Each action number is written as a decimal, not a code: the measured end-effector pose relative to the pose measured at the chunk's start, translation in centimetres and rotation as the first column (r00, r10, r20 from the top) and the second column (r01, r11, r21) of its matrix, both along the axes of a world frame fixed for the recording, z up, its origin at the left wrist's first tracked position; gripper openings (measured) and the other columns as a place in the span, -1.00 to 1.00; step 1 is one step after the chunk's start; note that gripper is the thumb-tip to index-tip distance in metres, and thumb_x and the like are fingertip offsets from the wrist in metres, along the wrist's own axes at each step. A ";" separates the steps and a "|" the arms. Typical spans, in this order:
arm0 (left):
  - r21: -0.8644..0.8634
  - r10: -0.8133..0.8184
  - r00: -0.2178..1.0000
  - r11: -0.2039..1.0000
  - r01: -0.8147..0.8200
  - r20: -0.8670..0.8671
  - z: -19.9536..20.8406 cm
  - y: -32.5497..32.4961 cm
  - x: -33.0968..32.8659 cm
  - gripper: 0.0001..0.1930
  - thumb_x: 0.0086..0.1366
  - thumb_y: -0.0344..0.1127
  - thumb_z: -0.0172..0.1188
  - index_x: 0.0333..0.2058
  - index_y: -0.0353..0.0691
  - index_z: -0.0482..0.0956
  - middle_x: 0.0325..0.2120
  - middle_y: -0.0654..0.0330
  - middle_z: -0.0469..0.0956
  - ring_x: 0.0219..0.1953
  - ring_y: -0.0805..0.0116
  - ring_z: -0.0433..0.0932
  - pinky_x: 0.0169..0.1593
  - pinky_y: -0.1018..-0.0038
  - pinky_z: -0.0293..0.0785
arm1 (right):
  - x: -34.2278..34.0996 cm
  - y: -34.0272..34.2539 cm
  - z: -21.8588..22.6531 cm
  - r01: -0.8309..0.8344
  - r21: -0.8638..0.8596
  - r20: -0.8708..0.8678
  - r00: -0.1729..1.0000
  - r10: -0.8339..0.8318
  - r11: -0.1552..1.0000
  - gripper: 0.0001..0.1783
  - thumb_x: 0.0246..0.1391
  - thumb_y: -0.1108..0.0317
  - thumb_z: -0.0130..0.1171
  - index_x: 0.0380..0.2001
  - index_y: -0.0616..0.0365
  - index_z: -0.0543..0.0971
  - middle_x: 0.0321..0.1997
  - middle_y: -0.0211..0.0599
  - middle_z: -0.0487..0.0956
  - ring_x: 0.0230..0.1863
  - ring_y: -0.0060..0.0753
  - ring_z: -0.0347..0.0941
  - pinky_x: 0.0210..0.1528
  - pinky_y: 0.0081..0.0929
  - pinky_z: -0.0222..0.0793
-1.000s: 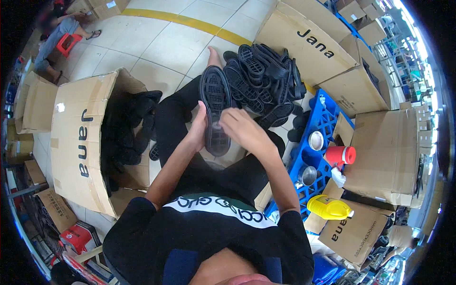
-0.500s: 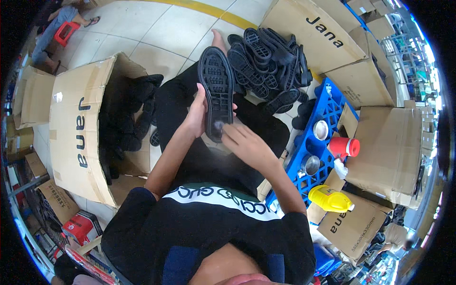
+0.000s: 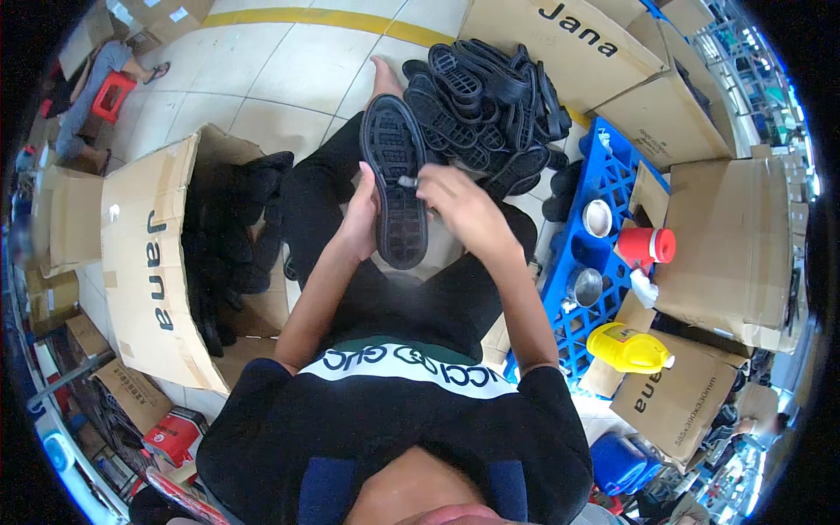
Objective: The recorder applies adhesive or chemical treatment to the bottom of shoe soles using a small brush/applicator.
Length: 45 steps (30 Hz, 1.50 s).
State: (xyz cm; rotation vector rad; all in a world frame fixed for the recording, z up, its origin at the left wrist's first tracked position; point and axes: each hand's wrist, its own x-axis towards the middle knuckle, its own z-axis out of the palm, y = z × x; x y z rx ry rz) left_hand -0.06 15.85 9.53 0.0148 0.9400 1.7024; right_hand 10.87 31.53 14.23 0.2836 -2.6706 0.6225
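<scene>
A black shoe sole (image 3: 402, 229) is held upright over my lap, its gridded inner face turned toward me. My left hand (image 3: 360, 214) grips its left edge, thumb along the rim and the other fingers hidden behind. My right hand (image 3: 464, 207) is at the sole's right edge, fingers pinched on a small pale thing (image 3: 408, 181), perhaps a wad or brush, which touches the sole near its middle. Beyond lies a heap of similar black soles (image 3: 481, 101) on the tiled floor.
A cardboard box (image 3: 140, 271) with black footwear stands at left. On the right, a blue plastic crate (image 3: 557, 278) carries a white bowl (image 3: 598, 219), a metal tin (image 3: 584, 287) and a red jug (image 3: 643, 247). A yellow bottle (image 3: 628, 347) lies beside it. Another person's leg (image 3: 131, 66) shows far left.
My right hand has moved up from the sole's near end to about its middle, along the right edge. My left hand keeps its grip. The whole view has shifted slightly.
</scene>
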 end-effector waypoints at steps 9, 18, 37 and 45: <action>-0.049 -0.059 0.998 0.997 0.060 0.027 -4.0 1.9 -0.9 -0.18 0.34 0.42 -0.47 0.10 -0.19 0.39 -0.12 0.04 0.58 -0.11 0.17 0.58 0.00 0.18 0.50 | 9.8 -3.3 -1.1 0.049 -0.192 0.250 0.968 0.001 0.980 -0.80 0.03 0.47 0.12 -0.22 0.23 0.50 -0.01 -0.14 0.52 0.01 -0.10 0.48 0.01 -0.36 0.44; -0.205 -0.293 0.956 0.934 0.291 0.022 -9.1 16.5 -3.7 -0.35 0.44 0.23 -0.30 0.18 -0.18 0.37 0.03 0.12 0.51 0.05 0.20 0.49 0.12 0.23 0.41 | 15.4 -4.2 -7.3 0.548 -0.686 0.268 0.802 -0.533 0.479 -0.89 0.10 0.47 0.25 -0.32 0.26 0.56 -0.20 -0.22 0.60 -0.26 -0.42 0.54 -0.22 -0.58 0.43; 0.111 0.374 0.258 0.731 -0.673 -0.891 -12.9 -2.2 -10.2 -0.80 0.41 -0.41 -0.01 -0.09 -0.36 0.51 -0.15 0.09 0.58 -0.16 0.37 0.55 -0.02 0.47 0.46 | 18.2 -4.8 -18.4 0.269 -0.864 0.485 0.672 -0.560 -0.425 -0.87 0.28 0.30 0.09 -0.27 0.13 0.52 -0.39 -0.35 0.57 -0.39 -0.49 0.51 -0.29 -0.54 0.47; -0.847 0.048 0.850 0.075 -0.527 -0.524 -30.6 -32.8 -3.7 -0.54 0.22 -0.05 0.17 -0.04 -0.27 0.49 -0.17 0.02 0.56 -0.11 0.16 0.56 -0.04 0.24 0.48 | 17.8 -3.6 -18.4 0.268 -0.846 0.495 0.715 -0.494 -0.461 -0.87 0.30 0.29 0.06 -0.28 0.10 0.48 -0.40 -0.40 0.54 -0.39 -0.55 0.48 -0.34 -0.59 0.47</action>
